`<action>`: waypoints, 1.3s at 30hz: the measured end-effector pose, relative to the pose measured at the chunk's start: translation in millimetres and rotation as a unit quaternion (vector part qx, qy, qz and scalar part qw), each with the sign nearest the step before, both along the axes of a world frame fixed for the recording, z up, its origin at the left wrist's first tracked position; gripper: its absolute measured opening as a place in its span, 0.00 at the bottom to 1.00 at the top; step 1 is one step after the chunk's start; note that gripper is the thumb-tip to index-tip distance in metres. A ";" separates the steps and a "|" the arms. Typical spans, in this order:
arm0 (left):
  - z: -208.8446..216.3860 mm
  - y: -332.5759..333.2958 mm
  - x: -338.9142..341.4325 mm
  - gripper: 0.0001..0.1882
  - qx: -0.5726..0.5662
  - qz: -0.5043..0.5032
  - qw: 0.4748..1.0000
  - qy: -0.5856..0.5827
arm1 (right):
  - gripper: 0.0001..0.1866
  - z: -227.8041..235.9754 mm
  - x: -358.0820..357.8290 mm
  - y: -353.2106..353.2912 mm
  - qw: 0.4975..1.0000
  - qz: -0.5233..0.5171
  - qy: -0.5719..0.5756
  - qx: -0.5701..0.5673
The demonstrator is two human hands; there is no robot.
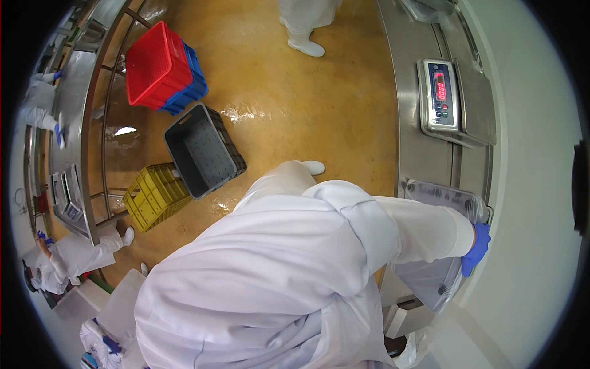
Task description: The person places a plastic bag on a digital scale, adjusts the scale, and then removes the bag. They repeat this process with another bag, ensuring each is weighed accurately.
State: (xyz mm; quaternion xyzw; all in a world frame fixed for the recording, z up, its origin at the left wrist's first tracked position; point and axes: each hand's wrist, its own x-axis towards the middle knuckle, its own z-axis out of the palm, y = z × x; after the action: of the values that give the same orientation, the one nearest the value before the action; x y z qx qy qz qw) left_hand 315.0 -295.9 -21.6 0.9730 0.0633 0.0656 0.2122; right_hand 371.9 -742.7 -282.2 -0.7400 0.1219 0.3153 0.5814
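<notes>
My left arm (424, 230), in a white sleeve, reaches across my body to the counter on the right. My left hand (476, 249), in a blue glove, is bent over the wall-side edge of a broad clear plastic tray (433, 280). Its fingers look closed on that edge, though some are hidden. The tray lies on the steel counter, with dark round spots at its corners. My right hand does not show. White clothing over my torso and shoulder fills the lower middle.
A digital scale (440, 95) stands on the steel counter (409, 74). On the wet floor are a red crate (147, 67) on a blue crate (195, 77), a grey crate (206, 150) and a yellow crate (153, 197). A person (304, 24) stands ahead; others work on the left.
</notes>
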 end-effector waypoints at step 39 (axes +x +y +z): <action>22.3 -3.2 -24.4 0.31 0.075 -0.014 0.997 -0.024 | 0.09 127.7 19.2 83.7 0.963 -0.189 0.001 0.191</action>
State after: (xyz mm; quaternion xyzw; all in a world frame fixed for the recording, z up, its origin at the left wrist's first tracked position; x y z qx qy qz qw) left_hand 290.6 -299.1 0.7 0.9851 0.0398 0.0910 0.1406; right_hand 391.1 -659.0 -154.6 -0.5781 0.1974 0.2182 0.7611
